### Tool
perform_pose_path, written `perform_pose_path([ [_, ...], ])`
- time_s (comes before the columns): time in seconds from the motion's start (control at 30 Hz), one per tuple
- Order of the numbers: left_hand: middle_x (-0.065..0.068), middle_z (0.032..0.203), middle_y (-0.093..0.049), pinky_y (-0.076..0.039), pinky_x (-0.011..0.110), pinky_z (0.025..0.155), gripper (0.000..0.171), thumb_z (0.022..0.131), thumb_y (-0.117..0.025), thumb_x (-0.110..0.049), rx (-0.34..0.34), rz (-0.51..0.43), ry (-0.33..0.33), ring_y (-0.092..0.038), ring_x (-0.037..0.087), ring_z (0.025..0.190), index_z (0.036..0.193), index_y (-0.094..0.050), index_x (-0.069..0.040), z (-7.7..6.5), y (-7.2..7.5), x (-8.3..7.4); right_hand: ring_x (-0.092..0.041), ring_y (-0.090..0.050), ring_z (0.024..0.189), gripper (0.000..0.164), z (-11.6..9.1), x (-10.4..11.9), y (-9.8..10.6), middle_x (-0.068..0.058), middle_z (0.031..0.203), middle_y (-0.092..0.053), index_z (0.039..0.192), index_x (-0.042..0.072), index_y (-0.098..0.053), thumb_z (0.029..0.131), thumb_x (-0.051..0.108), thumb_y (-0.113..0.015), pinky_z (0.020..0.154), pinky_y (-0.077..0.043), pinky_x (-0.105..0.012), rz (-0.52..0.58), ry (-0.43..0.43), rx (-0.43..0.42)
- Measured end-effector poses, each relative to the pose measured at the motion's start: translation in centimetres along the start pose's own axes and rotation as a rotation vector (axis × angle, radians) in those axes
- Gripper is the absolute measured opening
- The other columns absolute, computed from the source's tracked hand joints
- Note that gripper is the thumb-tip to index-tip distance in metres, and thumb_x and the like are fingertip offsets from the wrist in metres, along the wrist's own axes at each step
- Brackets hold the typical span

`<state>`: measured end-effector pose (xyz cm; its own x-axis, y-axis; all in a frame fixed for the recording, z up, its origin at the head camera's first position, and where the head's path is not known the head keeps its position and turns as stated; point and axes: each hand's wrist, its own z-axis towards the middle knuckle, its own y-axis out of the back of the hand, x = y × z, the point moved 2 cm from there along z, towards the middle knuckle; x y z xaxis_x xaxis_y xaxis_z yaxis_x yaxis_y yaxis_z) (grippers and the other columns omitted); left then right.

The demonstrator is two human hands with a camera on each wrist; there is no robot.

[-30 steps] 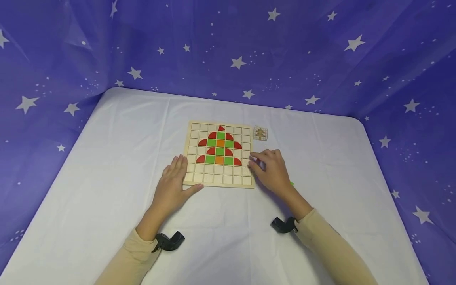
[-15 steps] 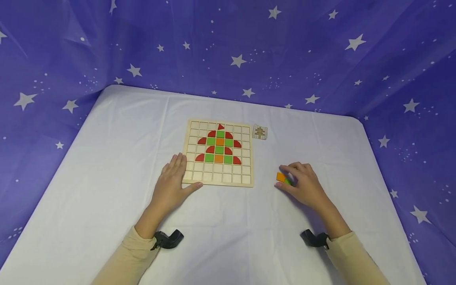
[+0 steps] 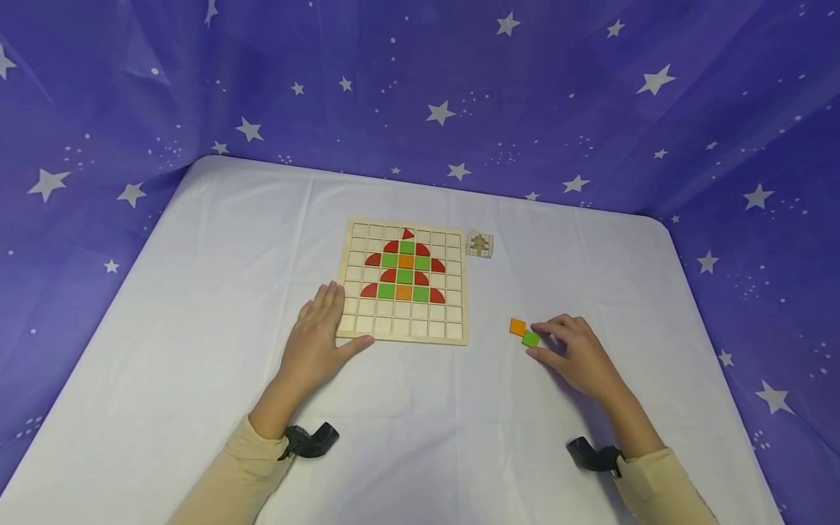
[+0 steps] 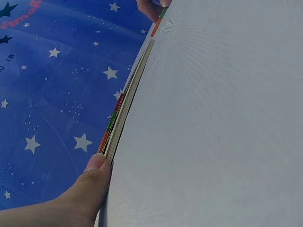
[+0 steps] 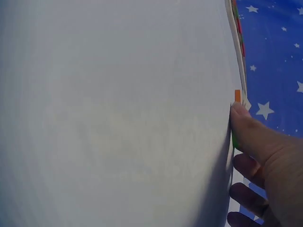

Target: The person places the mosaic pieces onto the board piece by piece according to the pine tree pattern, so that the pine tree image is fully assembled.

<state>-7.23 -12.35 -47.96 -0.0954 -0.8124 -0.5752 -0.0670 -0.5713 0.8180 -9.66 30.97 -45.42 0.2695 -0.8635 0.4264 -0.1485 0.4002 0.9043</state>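
A wooden grid board (image 3: 410,340) holds red, green and orange tiles in a tree shape. My left hand (image 3: 315,343) rests at its lower left corner, fingers along the left side and thumb on the front edge. In the left wrist view the thumb (image 4: 96,163) lies against the board's edge. Right of the board, my right hand (image 3: 571,354) has thumb and forefinger round a green square tile (image 3: 530,339) lying on the cloth. An orange square tile (image 3: 518,327) lies against its upper left corner. In the right wrist view the thumb (image 5: 253,130) partly hides the green tile.
A small picture card (image 3: 480,244) with a tree on a grid lies by the board's upper right corner. White cloth (image 3: 420,437) covers the table. A purple star-patterned curtain (image 3: 367,131) stands behind and at both sides.
My right hand has moved from the board's right edge to the loose tiles, passing over the orange tile to the green one. My left hand has stayed in place.
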Motion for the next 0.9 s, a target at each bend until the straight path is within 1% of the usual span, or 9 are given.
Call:
perform_pose_path([
  [0.07, 0.016, 0.166, -0.016, -0.012, 0.052, 0.125, 0.107, 0.084, -0.07, -0.059, 0.002, 0.001, 0.0, -0.01, 0.033, 0.155, 0.157, -0.02, 0.001, 0.0, -0.1, 0.0, -0.015, -0.046, 0.101, 0.038, -0.1, -0.1, -0.2, 0.002, 0.111, -0.063, 0.118, 0.016, -0.071, 0.085, 0.031, -0.079, 0.081, -0.04, -0.035, 0.015, 0.013, -0.016],
  [0.23, 0.015, 0.166, -0.016, -0.012, 0.053, 0.125, 0.107, 0.084, -0.07, -0.06, 0.004, 0.005, 0.003, -0.01, 0.033, 0.155, 0.157, -0.019, 0.0, 0.1, -0.2, 0.2, -0.017, -0.048, 0.105, 0.029, -0.2, -0.1, -0.5, 0.003, 0.111, -0.064, 0.112, 0.017, -0.07, 0.086, 0.026, -0.079, 0.088, -0.042, -0.039, 0.046, 0.048, -0.032],
  [0.33, 0.015, 0.166, -0.015, -0.012, 0.053, 0.125, 0.108, 0.084, -0.07, -0.06, 0.004, 0.005, 0.004, -0.01, 0.033, 0.155, 0.158, -0.018, -0.001, 0.1, -0.2, 0.2, -0.019, -0.05, 0.108, 0.028, -0.1, 0.1, -0.6, 0.001, 0.112, -0.065, 0.111, 0.016, -0.069, 0.085, 0.023, -0.079, 0.092, -0.043, -0.041, 0.046, 0.066, -0.04],
  [0.5, 0.015, 0.166, -0.015, -0.011, 0.053, 0.125, 0.108, 0.084, -0.069, -0.061, 0.009, 0.004, 0.005, -0.009, 0.032, 0.156, 0.157, -0.018, -0.001, 0.1, -0.2, 0.3, -0.021, -0.053, 0.105, 0.03, 0.2, 0.1, -0.9, -0.004, 0.111, -0.066, 0.112, 0.01, -0.066, 0.086, 0.02, -0.078, 0.089, -0.044, -0.041, 0.024, 0.092, -0.061],
  [0.7, 0.014, 0.166, -0.014, -0.011, 0.053, 0.125, 0.107, 0.084, -0.069, -0.06, 0.013, 0.003, 0.004, -0.009, 0.032, 0.156, 0.157, -0.018, 0.0, 0.1, -0.2, 0.2, -0.019, -0.054, 0.099, 0.031, 0.5, 0.1, -1.1, -0.004, 0.105, -0.068, 0.111, 0.01, -0.065, 0.085, 0.016, -0.079, 0.084, -0.045, -0.037, 0.015, 0.116, -0.099],
  [0.8, 0.015, 0.166, -0.015, -0.011, 0.054, 0.125, 0.107, 0.084, -0.07, -0.06, 0.008, 0.0, 0.002, -0.01, 0.033, 0.155, 0.157, -0.019, 0.0, 0.1, -0.1, 0.2, -0.016, -0.054, 0.095, 0.031, 0.7, 0.2, -1.0, -0.002, 0.103, -0.069, 0.112, 0.01, -0.067, 0.084, 0.015, -0.079, 0.082, -0.044, -0.032, 0.034, 0.124, -0.116],
  [0.9, 0.015, 0.166, -0.015, -0.011, 0.054, 0.125, 0.107, 0.084, -0.07, -0.06, 0.009, 0.0, 0.002, -0.01, 0.033, 0.155, 0.157, -0.019, 0.0, 0.1, -0.1, 0.1, -0.015, -0.055, 0.095, 0.033, 0.7, 0.3, -1.0, -0.001, 0.102, -0.07, 0.113, 0.01, -0.069, 0.083, 0.015, -0.08, 0.081, -0.045, -0.029, 0.062, 0.124, -0.12],
])
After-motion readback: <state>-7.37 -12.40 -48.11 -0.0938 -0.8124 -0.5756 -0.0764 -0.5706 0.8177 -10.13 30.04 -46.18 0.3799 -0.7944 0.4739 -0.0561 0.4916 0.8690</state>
